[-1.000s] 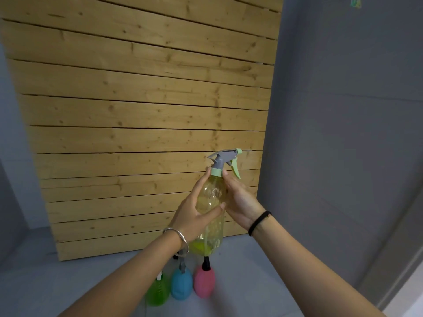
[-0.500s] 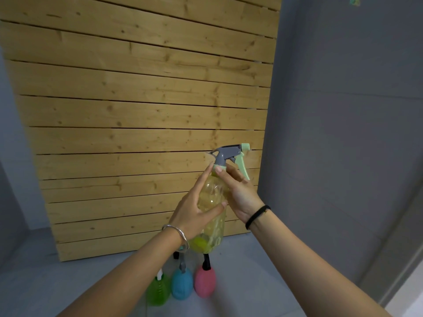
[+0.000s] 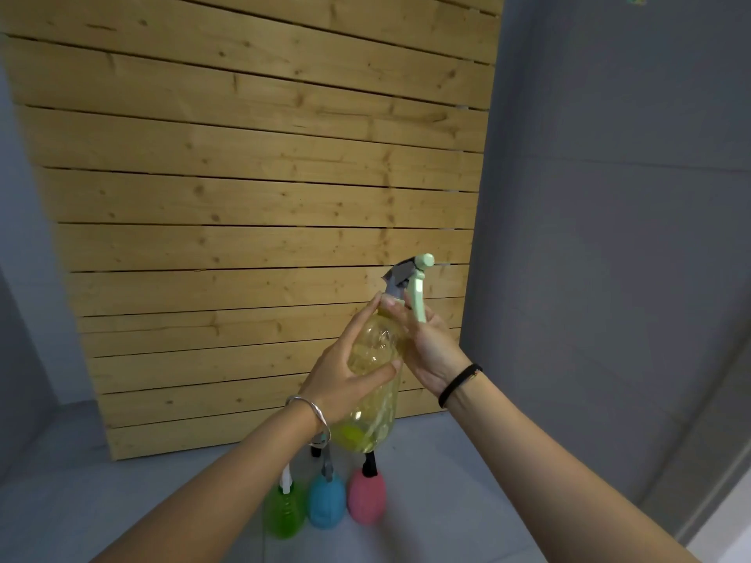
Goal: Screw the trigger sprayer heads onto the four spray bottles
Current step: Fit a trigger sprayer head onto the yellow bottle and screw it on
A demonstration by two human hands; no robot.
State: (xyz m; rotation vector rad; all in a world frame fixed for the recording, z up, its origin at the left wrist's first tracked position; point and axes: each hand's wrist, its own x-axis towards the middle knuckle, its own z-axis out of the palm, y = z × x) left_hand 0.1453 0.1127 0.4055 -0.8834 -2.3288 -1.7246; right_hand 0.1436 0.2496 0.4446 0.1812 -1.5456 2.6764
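Grey floor (image 3: 447,485), three bottles (image 3: 326,503), wooden slat panel (image 3: 244,197) behind.

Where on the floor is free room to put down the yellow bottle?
Bare floor lies right of the pink bottle, up to the grey wall. More lies left of the green bottle, before the wood panel. It is crowded where the blue bottle stands close between those two.

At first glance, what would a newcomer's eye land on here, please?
A yellow spray bottle held up mid-frame, left hand round its body, right hand at the neck under the grey-and-mint sprayer head. Behind, a wooden slat panel; on the floor below, a green bottle, blue bottle and pink bottle.
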